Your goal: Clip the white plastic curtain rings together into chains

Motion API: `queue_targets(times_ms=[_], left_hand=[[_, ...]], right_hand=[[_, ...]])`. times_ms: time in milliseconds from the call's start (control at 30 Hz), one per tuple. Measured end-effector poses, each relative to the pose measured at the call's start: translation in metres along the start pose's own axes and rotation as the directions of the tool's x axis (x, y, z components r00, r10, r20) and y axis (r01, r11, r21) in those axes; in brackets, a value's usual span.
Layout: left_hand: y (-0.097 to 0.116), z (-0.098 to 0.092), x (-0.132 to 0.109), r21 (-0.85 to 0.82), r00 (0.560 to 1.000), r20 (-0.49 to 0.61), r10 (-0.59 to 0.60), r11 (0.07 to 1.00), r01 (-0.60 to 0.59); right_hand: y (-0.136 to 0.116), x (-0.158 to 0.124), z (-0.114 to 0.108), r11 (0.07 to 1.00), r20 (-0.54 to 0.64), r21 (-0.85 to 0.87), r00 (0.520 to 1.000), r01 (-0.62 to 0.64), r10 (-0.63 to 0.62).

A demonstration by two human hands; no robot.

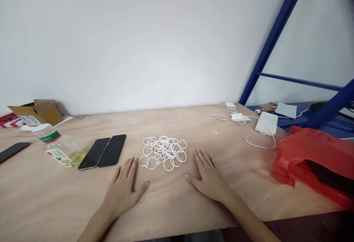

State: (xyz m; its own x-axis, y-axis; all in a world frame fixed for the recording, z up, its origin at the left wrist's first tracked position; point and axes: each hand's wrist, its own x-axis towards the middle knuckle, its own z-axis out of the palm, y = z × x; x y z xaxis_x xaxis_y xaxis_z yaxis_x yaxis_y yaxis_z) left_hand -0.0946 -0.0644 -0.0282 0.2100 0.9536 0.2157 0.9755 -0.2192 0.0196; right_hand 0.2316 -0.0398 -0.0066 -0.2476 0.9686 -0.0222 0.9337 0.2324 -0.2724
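Note:
A loose pile of white plastic rings [164, 150], several of them overlapping, lies on the wooden table [166, 205] in front of me. Some rings show a small clasp or tab. My left hand [123, 188] rests flat on the wood at the near left of the pile, thumb apart from the other fingers. On the other side, my right hand [207, 177] also lies palm down with its thumb pointing toward the pile. Neither hand touches the rings or holds anything.
Two dark phones [103, 151] lie side by side left of the rings, beside a bottle [59, 148] of yellow liquid. An open cardboard box [45, 113] sits far left. White chargers and cables [237, 117], a white power bank [266, 123] and a red plastic bag [309, 157] occupy the right.

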Motion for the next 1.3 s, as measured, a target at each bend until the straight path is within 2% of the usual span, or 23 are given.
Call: queue_targets(times_ms=[133, 267, 367, 467, 633, 833, 900, 1000, 1100, 1300], left_hand=[[0.01, 0.002, 0.03, -0.051, 0.999, 0.02, -0.042, 0.998, 0.043], [0.023, 0.003, 0.062, -0.08, 0.99, 0.108, -0.087, 0.992, 0.096], [0.031, 0.008, 0.083, -0.098, 0.989, 0.099, -0.11, 0.988, 0.12], [0.037, 0.013, 0.104, -0.104, 0.987, 0.091, -0.133, 0.984, 0.142], [0.049, 0.022, 0.135, -0.1, 0.984, 0.104, -0.145, 0.983, 0.155], [0.066, 0.034, 0.169, -0.13, 0.985, 0.103, -0.139, 0.98, 0.152], [0.073, 0.038, 0.181, -0.165, 0.987, 0.099, -0.128, 0.976, 0.144], [0.085, 0.044, 0.199, -0.217, 0.991, 0.077, -0.111, 0.968, 0.125], [0.096, 0.05, 0.215, -0.247, 0.994, 0.05, -0.095, 0.963, 0.104], [0.098, 0.053, 0.223, -0.338, 0.997, -0.039, -0.062, 0.94, 0.045]], right_hand=[[-0.01, 0.028, 0.007, 0.999, -0.028, 0.023, 0.999, 0.025, -0.024], [-0.018, 0.061, 0.012, 0.998, -0.091, 0.036, 0.995, 0.044, -0.04], [-0.018, 0.076, 0.011, 0.998, -0.167, 0.06, 0.986, 0.021, -0.01], [-0.013, 0.083, 0.01, 0.991, -0.245, 0.135, 0.969, 0.006, 0.028], [0.003, 0.087, 0.006, 0.918, -0.337, 0.392, 0.938, 0.06, 0.083], [0.008, 0.09, -0.007, 0.867, -0.483, 0.497, 0.843, 0.042, 0.236], [0.008, 0.089, -0.011, 0.874, -0.467, 0.486, 0.841, -0.014, 0.274], [0.009, 0.086, -0.013, 0.876, -0.345, 0.471, 0.891, -0.106, 0.293], [0.008, 0.084, -0.01, 0.895, -0.246, 0.429, 0.939, -0.117, 0.241], [0.002, 0.084, -0.005, 0.929, -0.273, 0.359, 0.942, -0.087, 0.193]])
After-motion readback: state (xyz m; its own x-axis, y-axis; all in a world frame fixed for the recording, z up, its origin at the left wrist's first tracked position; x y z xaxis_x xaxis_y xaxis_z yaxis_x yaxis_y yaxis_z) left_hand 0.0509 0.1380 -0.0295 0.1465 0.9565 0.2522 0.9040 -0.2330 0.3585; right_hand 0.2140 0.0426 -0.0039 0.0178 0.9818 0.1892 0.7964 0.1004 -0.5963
